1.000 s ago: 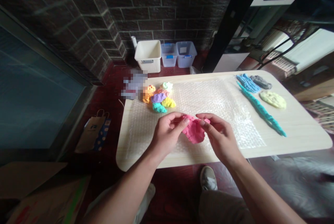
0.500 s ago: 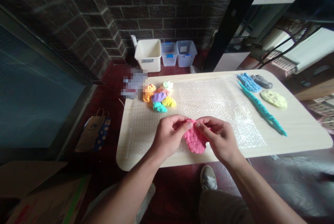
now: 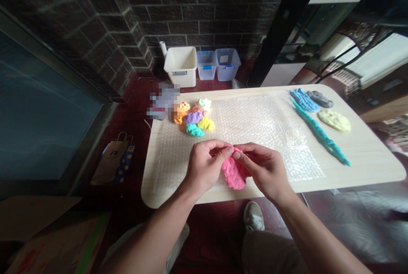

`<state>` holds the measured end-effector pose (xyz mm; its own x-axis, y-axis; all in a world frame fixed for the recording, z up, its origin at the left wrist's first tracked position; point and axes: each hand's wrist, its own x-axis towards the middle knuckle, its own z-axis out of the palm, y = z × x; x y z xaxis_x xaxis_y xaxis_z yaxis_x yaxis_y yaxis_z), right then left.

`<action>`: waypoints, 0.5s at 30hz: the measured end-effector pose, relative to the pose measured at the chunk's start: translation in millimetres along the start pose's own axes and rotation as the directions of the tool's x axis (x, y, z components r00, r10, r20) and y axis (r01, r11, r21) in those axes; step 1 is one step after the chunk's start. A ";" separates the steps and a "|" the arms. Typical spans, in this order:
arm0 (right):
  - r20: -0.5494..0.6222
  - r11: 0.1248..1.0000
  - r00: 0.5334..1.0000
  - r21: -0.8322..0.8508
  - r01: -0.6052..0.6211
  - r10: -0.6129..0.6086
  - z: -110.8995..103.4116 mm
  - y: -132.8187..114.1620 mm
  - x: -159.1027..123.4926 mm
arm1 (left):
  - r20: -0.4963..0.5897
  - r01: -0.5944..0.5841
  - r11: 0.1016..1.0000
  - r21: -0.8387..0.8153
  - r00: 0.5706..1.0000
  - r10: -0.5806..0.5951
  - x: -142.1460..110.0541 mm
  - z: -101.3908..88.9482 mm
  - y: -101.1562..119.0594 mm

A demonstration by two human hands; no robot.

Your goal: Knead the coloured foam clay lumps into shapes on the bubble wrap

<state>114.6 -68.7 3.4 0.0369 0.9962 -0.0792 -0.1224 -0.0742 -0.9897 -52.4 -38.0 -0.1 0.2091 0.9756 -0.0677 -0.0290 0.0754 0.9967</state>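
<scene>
A flattened, lumpy piece of pink modelling clay [image 3: 235, 173] hangs between my hands above the table's near edge. My left hand [image 3: 207, 161] pinches its upper left edge between thumb and fingers. At the top right of the same piece, my right hand [image 3: 263, 162] grips it, thumb pressed in front. Both thumbs nearly meet at the upper rim; the fingertips behind the clay are hidden. Beyond my left hand lies a cluster of clay lumps, among them a teal lump [image 3: 194, 130], a purple lump [image 3: 193, 117], a yellow lump [image 3: 206, 124] and an orange lump [image 3: 180, 116].
Bubble wrap [image 3: 255, 116] covers much of the pale table [image 3: 376, 167]. To the right lie a long teal clay roll [image 3: 320, 133], blue clay [image 3: 304, 100], grey clay [image 3: 320, 99] and pale yellow clay [image 3: 334, 120]. Behind the table, a white bin [image 3: 180, 65] stands on the floor.
The right hand and the pink clay have shifted slightly left, bringing the thumbs closer together. The clay's outline looks narrower now. Both hands still hold it.
</scene>
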 end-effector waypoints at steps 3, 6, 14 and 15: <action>-0.033 1.000 0.999 -0.010 0.004 -0.004 0.2 -0.8 -0.1 | 0.006 -0.004 0.999 -0.041 1.000 0.004 0.1 1.6 -0.5; -0.089 1.000 0.996 0.022 0.001 0.001 -1.5 -0.7 1.2 | 0.025 0.038 0.991 -0.127 0.999 -0.035 0.9 2.7 -2.1; -0.068 1.000 0.997 -0.012 0.027 -0.028 -4.2 0.8 1.4 | 0.073 0.032 0.998 -0.046 0.997 -0.029 0.6 1.0 -4.3; -0.056 0.999 0.998 -0.036 0.035 -0.037 -4.2 0.9 1.2 | 0.067 0.011 1.000 -0.008 0.998 -0.011 0.0 0.7 -3.9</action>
<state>118.7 -67.7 2.0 0.0965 0.9941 -0.0493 -0.0848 -0.0411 -0.9955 -51.6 -38.4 -4.0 0.2743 0.9587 -0.0750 -0.0350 0.0879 0.9955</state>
